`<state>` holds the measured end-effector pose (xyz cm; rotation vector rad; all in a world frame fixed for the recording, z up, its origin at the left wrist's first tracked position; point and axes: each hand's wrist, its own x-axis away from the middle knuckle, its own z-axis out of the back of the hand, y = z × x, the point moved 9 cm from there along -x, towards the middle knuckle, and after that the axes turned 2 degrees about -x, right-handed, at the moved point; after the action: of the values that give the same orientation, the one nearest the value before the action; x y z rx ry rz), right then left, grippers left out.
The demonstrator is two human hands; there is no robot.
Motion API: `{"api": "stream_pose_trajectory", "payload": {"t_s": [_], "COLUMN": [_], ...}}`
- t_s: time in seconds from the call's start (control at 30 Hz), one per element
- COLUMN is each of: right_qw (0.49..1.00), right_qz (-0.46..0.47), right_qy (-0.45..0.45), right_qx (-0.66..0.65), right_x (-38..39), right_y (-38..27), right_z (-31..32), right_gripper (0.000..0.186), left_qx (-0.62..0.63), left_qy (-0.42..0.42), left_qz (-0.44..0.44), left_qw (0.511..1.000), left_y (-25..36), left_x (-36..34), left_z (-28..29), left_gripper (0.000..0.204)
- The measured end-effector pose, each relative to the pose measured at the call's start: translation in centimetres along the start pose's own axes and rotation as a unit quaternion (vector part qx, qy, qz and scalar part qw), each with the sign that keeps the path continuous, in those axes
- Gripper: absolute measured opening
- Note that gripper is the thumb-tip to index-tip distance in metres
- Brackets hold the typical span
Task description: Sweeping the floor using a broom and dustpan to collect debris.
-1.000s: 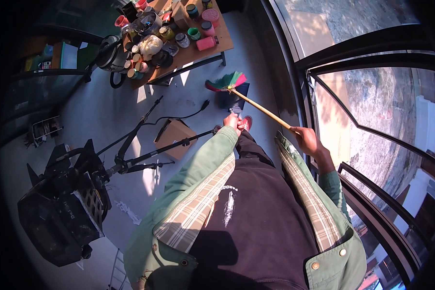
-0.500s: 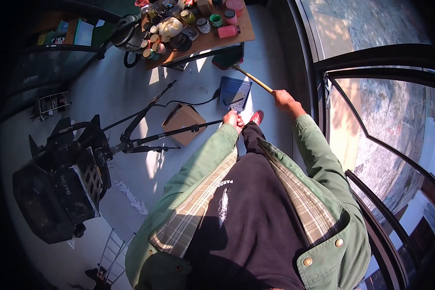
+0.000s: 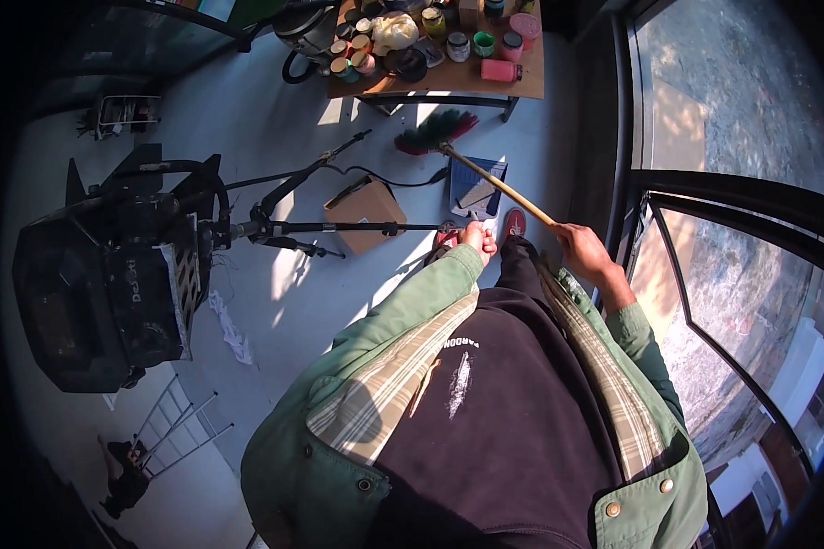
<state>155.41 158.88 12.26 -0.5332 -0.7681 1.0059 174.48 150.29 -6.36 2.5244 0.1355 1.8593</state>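
My right hand (image 3: 584,251) is closed round the pale wooden handle (image 3: 513,194) of a broom. The broom head (image 3: 435,134), with its dark green and red bristles, is on the far left side of a blue dustpan (image 3: 494,174). My left hand (image 3: 477,239) grips the dustpan at its near end, where the fingers hide most of the handle. Inside the pan is a dark, flat patch or piece that I cannot make out. The pan lies at floor level just ahead of my red shoes (image 3: 515,222).
An opened cardboard box (image 3: 364,212) and a black tripod leg (image 3: 339,227) stand left of the dustpan, beside a bulky black machine (image 3: 101,284). A table (image 3: 531,78) crowded with paint jars is ahead. Glass doors (image 3: 732,220) line the right.
The broom head has swung left and nearer to the dustpan, its bristles now fanned out. My view has shifted, and a second red shoe now shows beside my left hand.
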Motion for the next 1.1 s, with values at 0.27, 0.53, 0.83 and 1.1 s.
{"api": "stream_pose_trajectory", "payload": {"t_s": [0.27,0.53,0.83,1.1], "right_qw": [0.973,0.932,0.982,0.994], "right_qz": [0.076,0.028,-0.036,0.086], "right_qy": [-0.113,-0.238,-0.184,-0.037], "right_qx": [0.189,0.271,0.037,0.053], "right_x": [-22.0,-20.2,-8.6,-9.3], "right_y": [5.5,12.5,11.3,8.5], "right_z": [-5.1,-0.2,11.2,12.3], "right_gripper": [0.025,0.019,0.031,0.025], "left_qx": [0.128,0.174,0.132,0.07], "left_qy": [0.037,0.036,0.061,0.083], "left_qz": [-0.052,-0.057,-0.066,-0.048], "left_qw": [0.99,0.983,0.987,0.993], "left_y": [-2.7,-3.1,-3.4,-5.1], "left_x": [-1.0,-1.2,-2.1,0.9], "left_z": [-1.0,-1.1,-1.9,-2.1], "left_gripper": [0.026,0.035,0.028,0.026]}}
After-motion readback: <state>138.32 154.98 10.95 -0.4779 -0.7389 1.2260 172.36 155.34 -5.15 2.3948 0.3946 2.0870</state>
